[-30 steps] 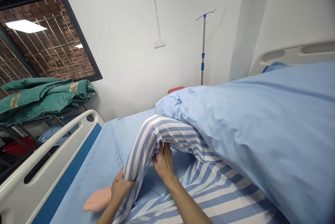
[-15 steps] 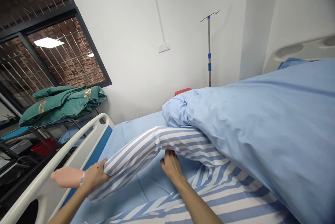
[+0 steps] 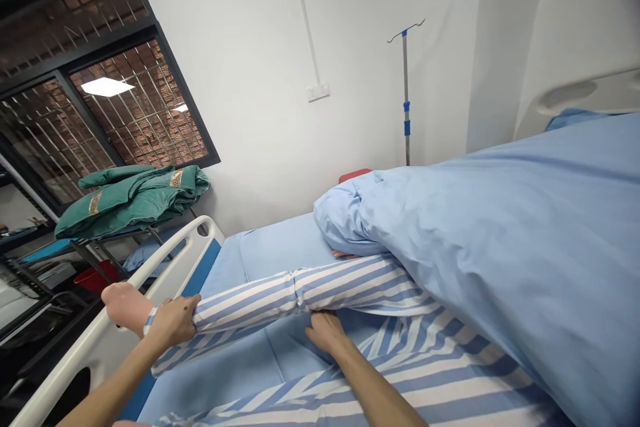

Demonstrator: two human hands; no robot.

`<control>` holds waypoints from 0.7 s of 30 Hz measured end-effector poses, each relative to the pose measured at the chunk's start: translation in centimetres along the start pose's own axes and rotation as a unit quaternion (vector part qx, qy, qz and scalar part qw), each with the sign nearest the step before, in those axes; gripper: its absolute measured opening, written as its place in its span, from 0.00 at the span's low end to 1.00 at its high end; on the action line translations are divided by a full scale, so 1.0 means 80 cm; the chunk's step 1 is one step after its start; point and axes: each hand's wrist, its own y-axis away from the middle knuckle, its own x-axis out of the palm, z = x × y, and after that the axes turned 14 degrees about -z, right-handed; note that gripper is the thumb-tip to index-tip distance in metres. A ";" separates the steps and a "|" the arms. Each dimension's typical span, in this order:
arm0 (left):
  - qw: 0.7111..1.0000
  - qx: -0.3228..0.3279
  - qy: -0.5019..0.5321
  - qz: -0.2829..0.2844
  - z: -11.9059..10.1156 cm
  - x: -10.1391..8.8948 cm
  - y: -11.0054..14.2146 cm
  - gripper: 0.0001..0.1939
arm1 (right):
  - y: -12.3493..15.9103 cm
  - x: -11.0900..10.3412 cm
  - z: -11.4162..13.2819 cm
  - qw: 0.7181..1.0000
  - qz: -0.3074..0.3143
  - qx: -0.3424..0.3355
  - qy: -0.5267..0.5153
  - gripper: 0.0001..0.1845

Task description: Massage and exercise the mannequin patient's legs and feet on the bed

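Observation:
A leg in blue-and-white striped pyjama trousers lies nearly straight across the bed, raised a little above the sheet. Its smooth, bare, manikin-like foot points left, over the bed's end board. My left hand is wrapped round the leg just above the ankle, at the trouser cuff. Behind the knee, my right hand holds the leg from below, its fingertips hidden under the cloth. The other striped leg lies on the sheet nearer to me.
A light blue quilt covers the upper body at right. The white end board borders the blue sheet at left. Beyond stand folded green bedding, a red bucket and a drip stand by the wall.
The bent knee has come down and the leg has straightened. My left hand has carried the ankle left and up, while my right hand stays under the knee, slightly lower.

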 end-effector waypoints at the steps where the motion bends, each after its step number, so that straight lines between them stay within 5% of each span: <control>1: 1.000 -0.006 -0.003 -0.015 -0.001 0.004 0.001 0.15 | -0.002 -0.003 0.003 0.999 -0.036 -0.003 0.004 0.18; 5: 0.996 -0.065 0.024 -0.059 -0.028 0.030 0.007 0.16 | -0.010 -0.017 0.007 0.982 -0.187 0.011 0.029 0.16; 10: 0.973 -0.179 0.137 -0.057 -0.118 0.072 0.012 0.18 | -0.017 -0.031 -0.002 0.949 -0.313 0.016 0.045 0.24; 16: 0.924 -0.260 0.281 -0.016 -0.223 0.129 0.014 0.25 | -0.018 -0.037 -0.009 0.936 -0.347 0.023 0.052 0.34; 21: 0.915 -0.241 0.321 -0.030 -0.226 0.146 0.018 0.26 | -0.019 -0.033 -0.008 0.939 -0.340 0.018 0.051 0.35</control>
